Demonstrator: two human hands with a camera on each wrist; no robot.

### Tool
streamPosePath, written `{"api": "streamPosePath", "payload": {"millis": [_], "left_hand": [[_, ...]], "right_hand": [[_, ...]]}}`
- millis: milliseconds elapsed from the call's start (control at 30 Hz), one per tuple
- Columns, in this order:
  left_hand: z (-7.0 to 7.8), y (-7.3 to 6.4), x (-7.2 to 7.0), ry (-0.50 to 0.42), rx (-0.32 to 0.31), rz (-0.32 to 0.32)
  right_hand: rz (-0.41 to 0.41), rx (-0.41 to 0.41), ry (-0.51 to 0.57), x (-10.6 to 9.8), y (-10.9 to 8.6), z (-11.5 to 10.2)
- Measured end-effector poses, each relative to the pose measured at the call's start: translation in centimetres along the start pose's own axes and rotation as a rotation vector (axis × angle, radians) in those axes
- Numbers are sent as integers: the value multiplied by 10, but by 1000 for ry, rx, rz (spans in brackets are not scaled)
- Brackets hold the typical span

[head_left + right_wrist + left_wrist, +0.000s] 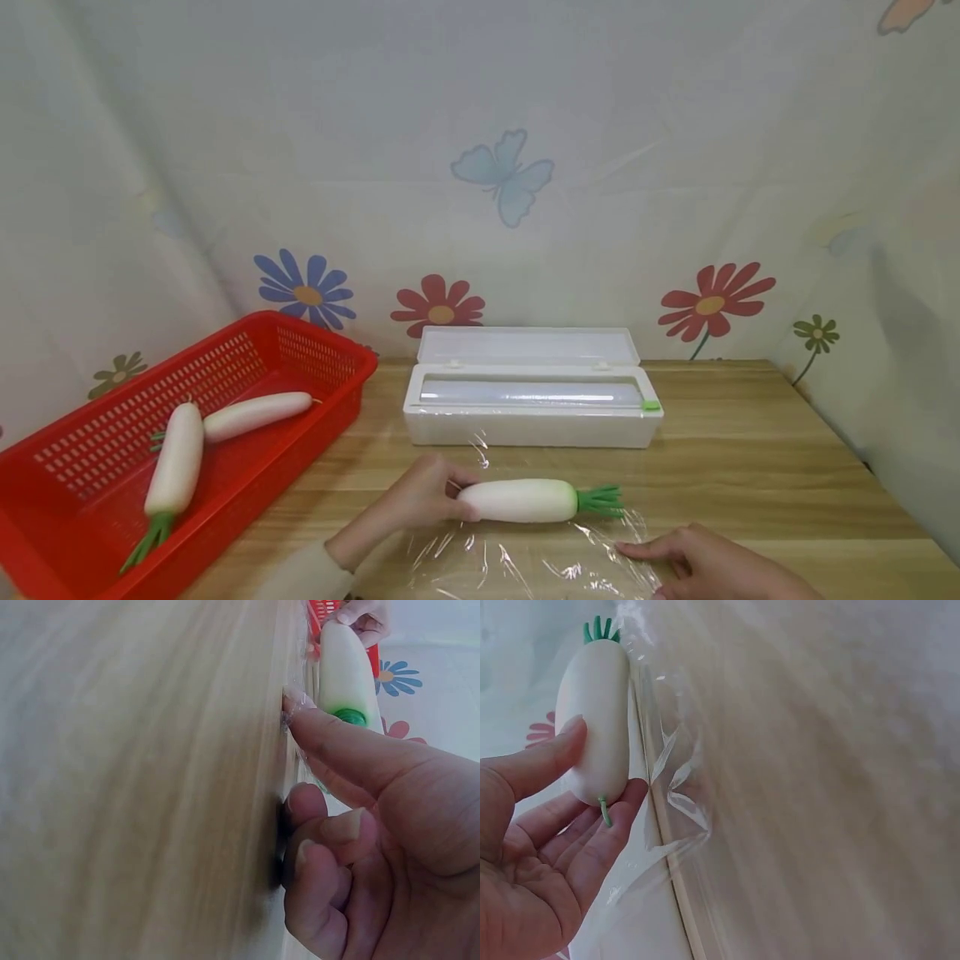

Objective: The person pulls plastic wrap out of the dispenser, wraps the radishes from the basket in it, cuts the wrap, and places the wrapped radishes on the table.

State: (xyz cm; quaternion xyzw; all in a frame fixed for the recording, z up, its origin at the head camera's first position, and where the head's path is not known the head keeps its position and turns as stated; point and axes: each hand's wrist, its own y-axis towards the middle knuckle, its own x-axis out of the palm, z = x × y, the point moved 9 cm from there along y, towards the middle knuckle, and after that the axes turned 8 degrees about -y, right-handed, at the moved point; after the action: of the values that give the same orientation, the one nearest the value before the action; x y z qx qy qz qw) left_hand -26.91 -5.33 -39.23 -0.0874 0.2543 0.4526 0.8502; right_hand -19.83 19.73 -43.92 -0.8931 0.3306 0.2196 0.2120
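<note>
A white radish (519, 501) with green leaf stubs lies lengthwise over a sheet of cling film (495, 562) in the head view. My left hand (433, 497) grips its root end; in the left wrist view the thumb (571, 742) is on one side and fingers support it from beneath, a thin green root tip showing between them. At the front right, my right hand (701, 565) pinches the film's edge between thumb and forefinger, its other fingers curled in. The film stretches back to a white dispenser box (532, 428) with its lid raised and a roll (528, 392) inside.
On the left stands a red perforated basket (247, 500) holding two more white radishes, one (176, 462) upright in view and one (258, 415) crosswise. A green slider (651, 405) sits at the box's right end. A flower-printed cloth (585, 250) hangs behind the wooden table (750, 467).
</note>
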Motion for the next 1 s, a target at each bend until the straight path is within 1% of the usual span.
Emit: {"api": "streamPosePath", "payload": {"millis": [133, 233, 267, 367, 433, 500, 567, 700, 800, 900, 1000], "left_hand": [[-1, 1, 2, 42, -12, -10], [-2, 2, 3, 66, -24, -18], [-2, 2, 3, 84, -22, -18], [-1, 2, 4, 149, -3, -14], [1, 2, 4, 189, 14, -12], [3, 2, 5, 213, 17, -9], [4, 3, 5, 224, 15, -4], [5, 3, 6, 272, 9, 5], [6, 3, 7, 289, 10, 2], [5, 2, 7, 262, 10, -8], [4, 1, 6, 210, 12, -23]], "right_hand": [[-21, 23, 73, 2, 0, 1], [-28, 46, 99, 3, 0, 3], [-30, 56, 115, 3, 0, 3], [-31, 46, 131, 4, 0, 2], [-43, 45, 181, 6, 0, 1], [-49, 49, 208, 7, 0, 1], [-56, 73, 248, 8, 0, 2], [-31, 64, 147, 5, 0, 2], [-12, 41, 57, 2, 1, 2], [-10, 37, 42, 2, 1, 2], [-7, 33, 30, 1, 1, 2]]}}
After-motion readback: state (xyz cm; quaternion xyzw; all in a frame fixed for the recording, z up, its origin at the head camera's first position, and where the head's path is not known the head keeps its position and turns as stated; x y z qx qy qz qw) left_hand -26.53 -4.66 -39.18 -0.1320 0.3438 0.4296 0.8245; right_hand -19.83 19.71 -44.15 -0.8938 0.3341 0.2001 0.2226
